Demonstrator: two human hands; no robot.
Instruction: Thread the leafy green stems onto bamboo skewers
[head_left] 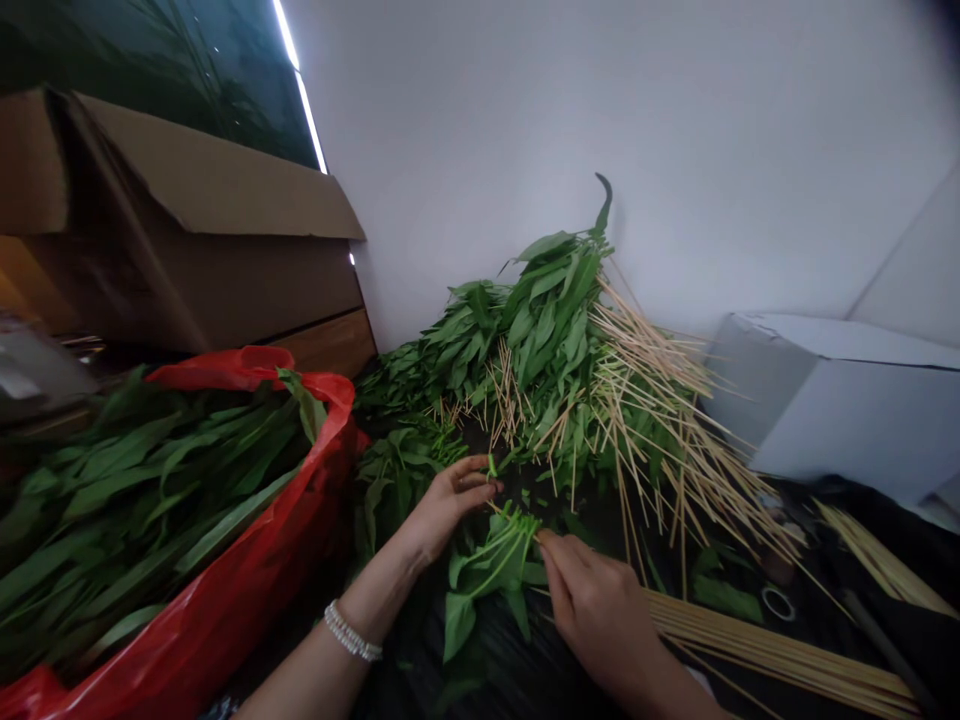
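My right hand [592,600] is closed around a thin wooden skewer, mostly hidden by the fingers. Several green leaf stems [516,522] are bunched along this skewer, and their broad leaves [487,580] hang below, over dark plastic. Just left of the bunch, my left hand [461,490], with a beaded bracelet on its wrist, has its fingers curled. A short bright green stem [493,465] shows at its fingertips, seemingly pinched there. The skewer's pale tip points toward the left thumb.
A red plastic bag [300,530] full of long leaves stands at left, before an open cardboard box [247,270]. Leafy skewers [555,310] are heaped against the wall [600,90]. Loose skewers [780,650], a tape roll [778,603] and a white box [832,400] are at right.
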